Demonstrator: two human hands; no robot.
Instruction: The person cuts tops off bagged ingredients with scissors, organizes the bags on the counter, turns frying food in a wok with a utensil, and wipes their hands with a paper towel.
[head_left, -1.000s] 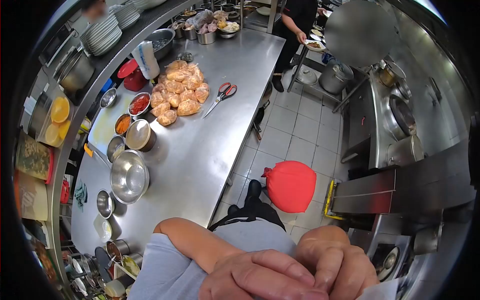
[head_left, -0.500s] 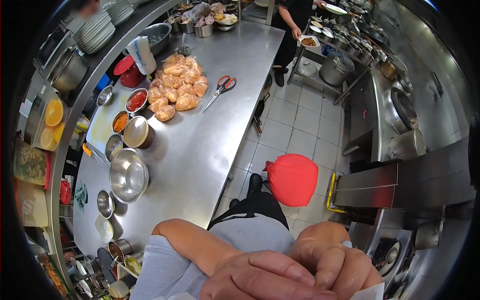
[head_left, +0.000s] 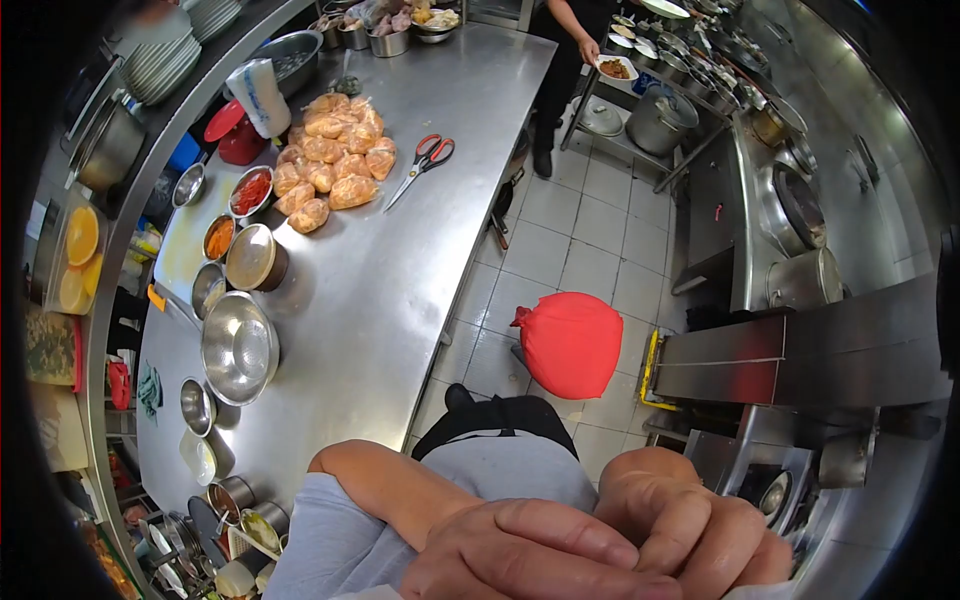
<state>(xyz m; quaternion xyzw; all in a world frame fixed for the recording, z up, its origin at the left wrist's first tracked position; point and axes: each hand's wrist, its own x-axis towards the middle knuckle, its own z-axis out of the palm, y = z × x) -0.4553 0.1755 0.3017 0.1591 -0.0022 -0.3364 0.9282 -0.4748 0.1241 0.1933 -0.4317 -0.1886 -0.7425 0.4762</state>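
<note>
At the bottom edge, close to the camera, my left hand (head_left: 540, 550) is closed, its fingers pressed together and pointing right. My right hand (head_left: 700, 525) touches it, fingers curled down. A strip of something white shows below both hands; what they hold is mostly out of frame. On the steel table (head_left: 350, 330) to the left lie several filled plastic bags (head_left: 330, 160) in a heap, with red-handled scissors (head_left: 420, 165) beside them. A tied red bag (head_left: 572, 345) is on the floor ahead of my body.
Metal bowls (head_left: 240, 348) and a lidded container (head_left: 255, 257) line the table's left side. A shelf with plates (head_left: 160, 65) runs above it. At the right are a stove counter and pots (head_left: 805, 280). A co-worker's hand (head_left: 590, 50) holds a dish (head_left: 616, 68) at the back.
The view has shifted, so the table and red bag appear further left and higher. My hands stay together at the bottom, with little change in their grip. The co-worker still holds the dish.
</note>
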